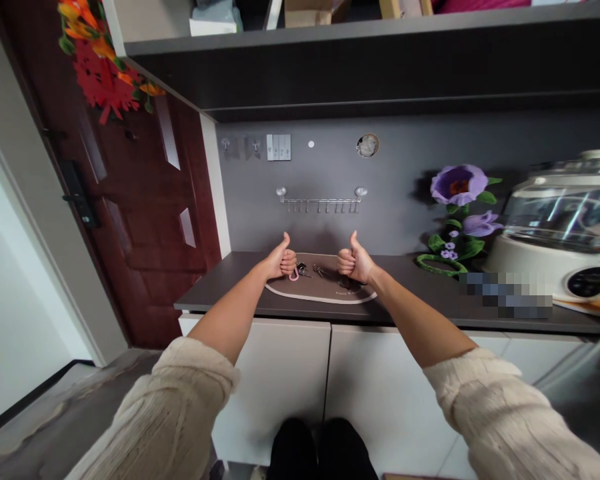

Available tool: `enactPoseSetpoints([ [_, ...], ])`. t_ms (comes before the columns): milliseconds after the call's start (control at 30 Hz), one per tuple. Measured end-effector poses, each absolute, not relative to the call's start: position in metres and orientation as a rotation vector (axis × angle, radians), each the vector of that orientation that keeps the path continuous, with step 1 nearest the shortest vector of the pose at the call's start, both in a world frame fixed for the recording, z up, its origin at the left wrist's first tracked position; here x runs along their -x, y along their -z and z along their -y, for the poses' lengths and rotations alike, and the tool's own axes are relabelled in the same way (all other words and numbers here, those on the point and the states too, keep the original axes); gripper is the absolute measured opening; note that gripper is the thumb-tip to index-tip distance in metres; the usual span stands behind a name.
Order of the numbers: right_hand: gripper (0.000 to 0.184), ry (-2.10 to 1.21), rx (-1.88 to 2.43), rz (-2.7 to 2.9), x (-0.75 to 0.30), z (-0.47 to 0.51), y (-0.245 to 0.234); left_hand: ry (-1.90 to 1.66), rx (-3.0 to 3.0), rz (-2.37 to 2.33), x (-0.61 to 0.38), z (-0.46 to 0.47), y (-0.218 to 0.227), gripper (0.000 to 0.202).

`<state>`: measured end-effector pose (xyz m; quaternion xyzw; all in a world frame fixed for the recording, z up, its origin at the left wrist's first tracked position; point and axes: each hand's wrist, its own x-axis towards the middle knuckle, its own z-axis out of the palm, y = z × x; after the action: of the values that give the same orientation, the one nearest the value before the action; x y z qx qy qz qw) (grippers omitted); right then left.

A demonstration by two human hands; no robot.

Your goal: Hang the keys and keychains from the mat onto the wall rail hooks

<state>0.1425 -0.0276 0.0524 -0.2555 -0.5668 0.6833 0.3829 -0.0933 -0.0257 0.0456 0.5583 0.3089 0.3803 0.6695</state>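
My left hand (281, 260) makes a fist with its thumb pointing up, and nothing shows in its fingers. Facing it, my right hand (355, 261) is closed the same way, thumb raised. Both are held over a brown mat (325, 288) with a pale border. Beside my left fingers lies a pink loop (294, 274) with small metal keys (303, 269). More small metal items (320, 270) lie toward the mat's middle. Something dark below my right hand is partly hidden. On the wall behind, a clear hook rail (323, 201) carries several hooks.
The mat lies on a dark countertop (420, 303) above white cabinet doors (275, 380). To the right stand purple knitted flowers (459, 187) and a white appliance with a clear cover (555, 247). A dark shelf (380, 73) overhangs the counter. At left is a red-brown door (145, 227).
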Motion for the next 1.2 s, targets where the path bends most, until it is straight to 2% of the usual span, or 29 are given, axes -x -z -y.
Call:
enactPoseSetpoints([
  [200, 0.055, -1.545, 0.792, 1.518, -0.12, 0.017, -0.057, -1.104, -1.47, -0.869, 0.096, 0.01, -0.054, 0.057],
  [400, 0.019, -1.143, 0.941, 1.533, -0.082, -0.003, -0.055, -1.428, -1.929, -1.308, 0.105, -0.017, -0.049, 0.028],
  [533, 0.004, -0.972, 1.075, 1.51, -0.058, -0.021, -0.047, -1.525, -2.153, -1.559, 0.11, -0.029, -0.038, 0.014],
  [700, 0.004, -0.734, 1.178, 1.608, -0.039, -0.042, -0.031, -1.575, -2.311, -1.681, 0.112, -0.035, -0.017, 0.017],
  [833, 0.007, -0.524, 1.256, 1.71, -0.037, -0.048, -0.02, -1.479, -2.382, -1.731, 0.116, -0.038, -0.005, 0.017],
  [1200, 0.02, -0.215, 1.497, 2.029, -0.042, -0.039, -0.016, -1.373, -2.411, -1.672, 0.122, -0.044, 0.002, 0.015],
])
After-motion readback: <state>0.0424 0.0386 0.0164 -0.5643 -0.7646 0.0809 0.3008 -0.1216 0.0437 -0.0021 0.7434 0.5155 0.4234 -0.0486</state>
